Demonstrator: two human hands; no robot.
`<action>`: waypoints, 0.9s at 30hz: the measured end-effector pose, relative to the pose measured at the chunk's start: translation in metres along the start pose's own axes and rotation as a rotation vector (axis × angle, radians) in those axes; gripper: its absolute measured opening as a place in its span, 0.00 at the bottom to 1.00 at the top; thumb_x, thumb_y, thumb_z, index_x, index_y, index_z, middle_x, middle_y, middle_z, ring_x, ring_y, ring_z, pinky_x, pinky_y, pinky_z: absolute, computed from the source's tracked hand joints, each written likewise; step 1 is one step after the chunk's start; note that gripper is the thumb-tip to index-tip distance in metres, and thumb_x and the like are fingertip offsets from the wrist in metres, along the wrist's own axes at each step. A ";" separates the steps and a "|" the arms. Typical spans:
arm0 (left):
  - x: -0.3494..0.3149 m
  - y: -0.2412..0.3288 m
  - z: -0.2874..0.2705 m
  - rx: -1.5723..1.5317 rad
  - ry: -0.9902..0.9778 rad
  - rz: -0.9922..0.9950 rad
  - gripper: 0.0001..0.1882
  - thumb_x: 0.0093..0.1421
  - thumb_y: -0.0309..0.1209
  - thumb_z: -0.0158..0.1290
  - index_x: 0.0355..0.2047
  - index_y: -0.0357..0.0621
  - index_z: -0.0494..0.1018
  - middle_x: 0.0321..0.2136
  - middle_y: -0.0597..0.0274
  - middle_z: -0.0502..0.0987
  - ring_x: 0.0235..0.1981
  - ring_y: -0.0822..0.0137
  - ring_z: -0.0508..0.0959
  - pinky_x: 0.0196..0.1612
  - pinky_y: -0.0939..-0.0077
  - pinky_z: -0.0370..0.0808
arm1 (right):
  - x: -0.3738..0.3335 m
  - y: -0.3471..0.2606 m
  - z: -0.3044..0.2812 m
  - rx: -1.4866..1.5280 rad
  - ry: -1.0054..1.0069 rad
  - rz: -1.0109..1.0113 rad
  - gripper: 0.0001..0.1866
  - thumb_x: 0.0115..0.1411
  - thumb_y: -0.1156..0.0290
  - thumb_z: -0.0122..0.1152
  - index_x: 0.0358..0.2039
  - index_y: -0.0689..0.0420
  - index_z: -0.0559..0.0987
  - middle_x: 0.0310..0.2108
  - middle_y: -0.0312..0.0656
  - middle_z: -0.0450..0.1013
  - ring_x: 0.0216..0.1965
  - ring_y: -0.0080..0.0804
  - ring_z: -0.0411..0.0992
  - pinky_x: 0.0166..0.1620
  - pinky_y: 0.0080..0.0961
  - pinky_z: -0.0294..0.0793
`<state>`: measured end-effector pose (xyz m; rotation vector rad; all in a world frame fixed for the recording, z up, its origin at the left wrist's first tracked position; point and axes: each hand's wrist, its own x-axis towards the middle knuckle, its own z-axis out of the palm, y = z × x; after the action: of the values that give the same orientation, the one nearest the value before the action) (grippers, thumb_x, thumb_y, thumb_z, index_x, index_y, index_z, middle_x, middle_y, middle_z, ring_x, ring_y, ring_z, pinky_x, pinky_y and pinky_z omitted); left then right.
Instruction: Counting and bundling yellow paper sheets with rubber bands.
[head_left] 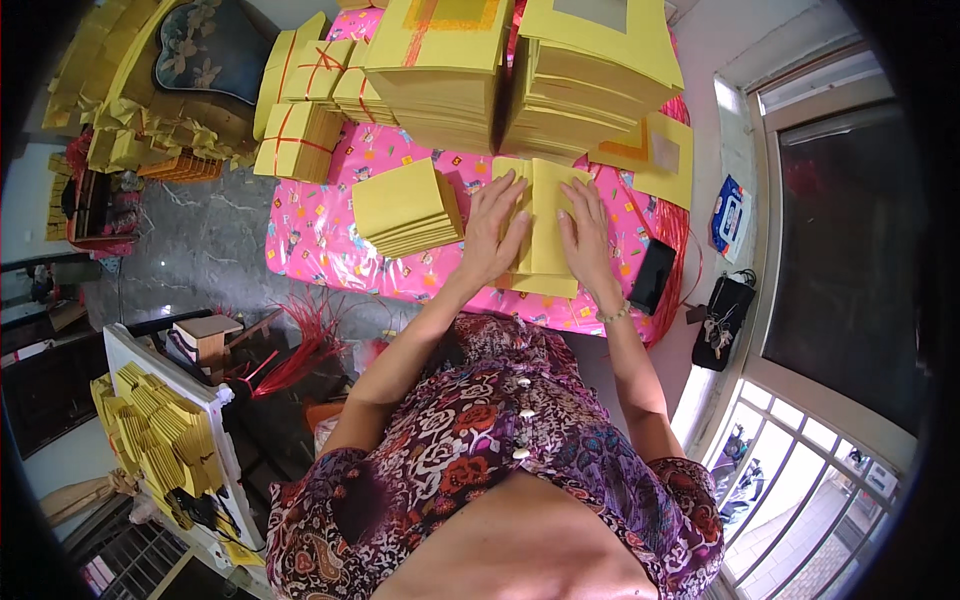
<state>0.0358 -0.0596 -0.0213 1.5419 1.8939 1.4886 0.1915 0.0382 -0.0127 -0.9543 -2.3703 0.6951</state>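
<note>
A patterned blouse (480,430) comes closest, at six o'clock from the creased yellow paper (546,225) on the pink tablecloth (310,230); a low yellow pile (400,205) sits at nine, tall yellow stacks (590,110) crowd eleven to one, and a phone (653,277) lies at four. The paper lies beneath and between the left hand (495,230) and right hand (590,235), both palms down, fingers stretched out and thumbs apart. Those hands cover its sides, I can't count its layers, and the tall stacks are cut off at twelve.
</note>
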 end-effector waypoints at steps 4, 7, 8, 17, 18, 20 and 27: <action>-0.007 -0.007 -0.001 -0.082 0.116 -0.075 0.19 0.64 0.33 0.46 0.54 0.41 0.68 0.55 0.45 0.67 0.56 0.49 0.66 0.59 0.59 0.61 | -0.001 -0.001 -0.004 0.077 0.047 0.009 0.19 0.63 0.71 0.50 0.55 0.58 0.69 0.57 0.51 0.62 0.62 0.51 0.56 0.63 0.44 0.56; -0.021 -0.023 -0.006 -0.118 0.175 -0.126 0.18 0.65 0.32 0.45 0.53 0.40 0.69 0.50 0.48 0.70 0.54 0.54 0.69 0.57 0.63 0.64 | 0.000 -0.003 -0.007 0.107 0.057 0.030 0.19 0.63 0.71 0.51 0.55 0.58 0.69 0.56 0.51 0.62 0.61 0.51 0.57 0.62 0.44 0.57; -0.028 -0.030 -0.008 -0.114 0.175 -0.123 0.18 0.65 0.32 0.45 0.53 0.40 0.69 0.50 0.48 0.70 0.54 0.54 0.69 0.57 0.63 0.64 | 0.001 -0.005 -0.009 0.108 0.059 0.029 0.19 0.63 0.71 0.51 0.55 0.58 0.69 0.56 0.51 0.62 0.61 0.51 0.57 0.62 0.44 0.57; -0.104 -0.092 -0.064 -0.984 0.407 -1.261 0.35 0.54 0.56 0.59 0.49 0.41 0.67 0.43 0.63 0.69 0.40 0.65 0.73 0.46 0.70 0.70 | 0.007 -0.053 -0.021 0.074 0.232 -0.028 0.17 0.61 0.73 0.54 0.51 0.59 0.72 0.53 0.51 0.64 0.58 0.49 0.61 0.60 0.41 0.60; -0.105 -0.097 -0.066 -0.986 0.410 -1.263 0.35 0.54 0.56 0.59 0.49 0.41 0.67 0.43 0.63 0.69 0.40 0.65 0.73 0.46 0.70 0.70 | 0.008 -0.060 -0.020 0.101 0.226 -0.057 0.16 0.60 0.74 0.54 0.50 0.59 0.72 0.52 0.51 0.65 0.57 0.49 0.62 0.59 0.40 0.61; -0.100 -0.107 -0.067 -1.136 0.647 -1.481 0.32 0.48 0.60 0.61 0.40 0.48 0.69 0.25 0.69 0.68 0.32 0.69 0.71 0.41 0.69 0.68 | 0.009 -0.079 -0.008 0.166 0.203 -0.120 0.16 0.59 0.74 0.55 0.48 0.59 0.73 0.49 0.50 0.66 0.54 0.47 0.64 0.57 0.39 0.63; -0.077 -0.126 -0.059 -1.478 0.554 -1.088 0.33 0.49 0.60 0.58 0.50 0.56 0.71 0.45 0.62 0.72 0.48 0.56 0.71 0.56 0.51 0.66 | 0.023 -0.124 0.110 0.031 -0.078 -0.243 0.25 0.58 0.65 0.57 0.55 0.56 0.68 0.59 0.50 0.61 0.63 0.52 0.55 0.63 0.49 0.52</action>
<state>-0.0472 -0.1431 -0.1286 -0.5026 0.8042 1.8628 0.0510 -0.0526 -0.0133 -0.6224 -2.4812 0.6821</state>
